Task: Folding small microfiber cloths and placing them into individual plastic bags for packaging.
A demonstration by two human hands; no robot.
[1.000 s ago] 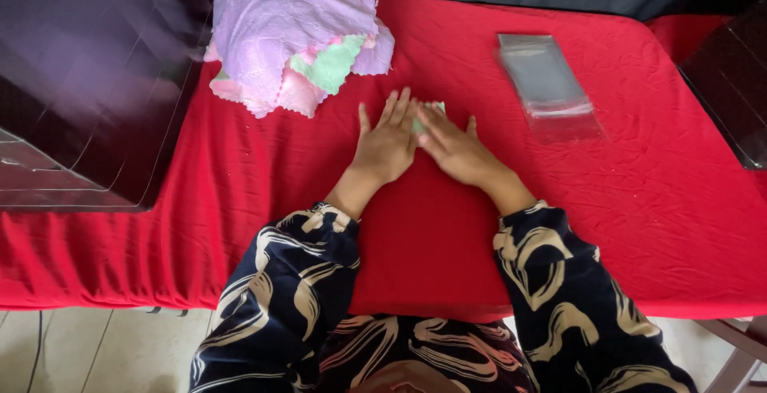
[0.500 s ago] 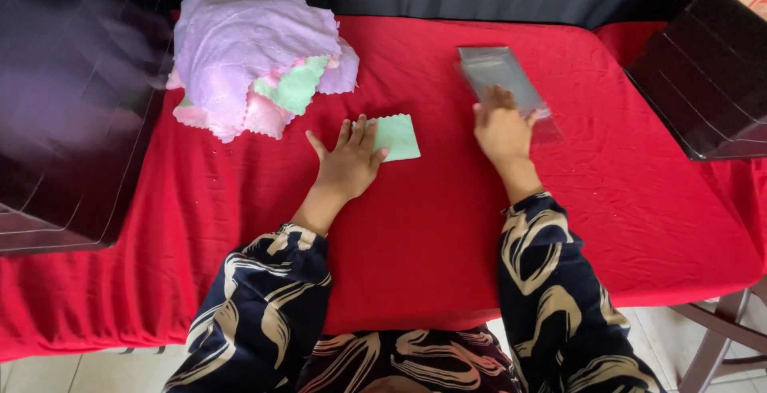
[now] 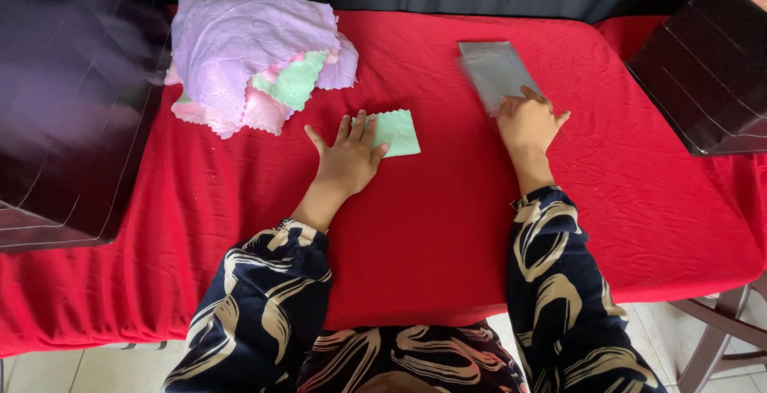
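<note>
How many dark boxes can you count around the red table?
2: one dark box at the left edge of the red table, blurred, and another dark box at the right edge. Others may lie out of frame.

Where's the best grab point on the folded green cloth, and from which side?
Probably the right edge of the folded green cloth. It lies flat on the red tablecloth, and the left hand rests flat on its left part, so only the right half is exposed. Come in from the right, pinching a free corner; the right hand is on the clear bags.
</note>
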